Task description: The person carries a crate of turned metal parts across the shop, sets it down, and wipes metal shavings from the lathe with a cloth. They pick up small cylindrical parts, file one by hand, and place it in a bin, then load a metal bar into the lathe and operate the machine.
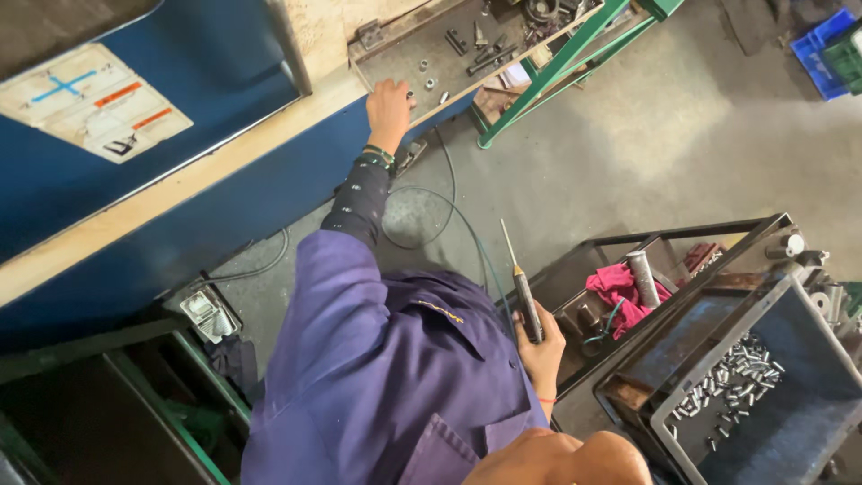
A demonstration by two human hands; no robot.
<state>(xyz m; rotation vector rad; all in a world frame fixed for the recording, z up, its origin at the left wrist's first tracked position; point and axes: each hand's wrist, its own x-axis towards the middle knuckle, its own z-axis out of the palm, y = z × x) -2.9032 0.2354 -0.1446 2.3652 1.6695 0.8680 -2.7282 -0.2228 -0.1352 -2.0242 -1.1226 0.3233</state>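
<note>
- Our left hand (pixel 389 105) reaches up to the edge of a metal tray (pixel 395 49), fingers curled over small parts there; we cannot tell whether it grips one.
- Loose nuts (pixel 427 74) and bolts (pixel 489 56) lie in that tray, just beyond the fingers.
- Our right hand (pixel 541 350) is clamped round a screwdriver (pixel 521 287), its thin tip pointing up and away from us.
- Beside that hand a red rag (pixel 620 292) lies in a black frame (pixel 682 235).
- Further right, a grey crate (pixel 799 422) holds small metal pins (pixel 732 377).
- A green stand (pixel 561 67) sits by the tray.
</note>
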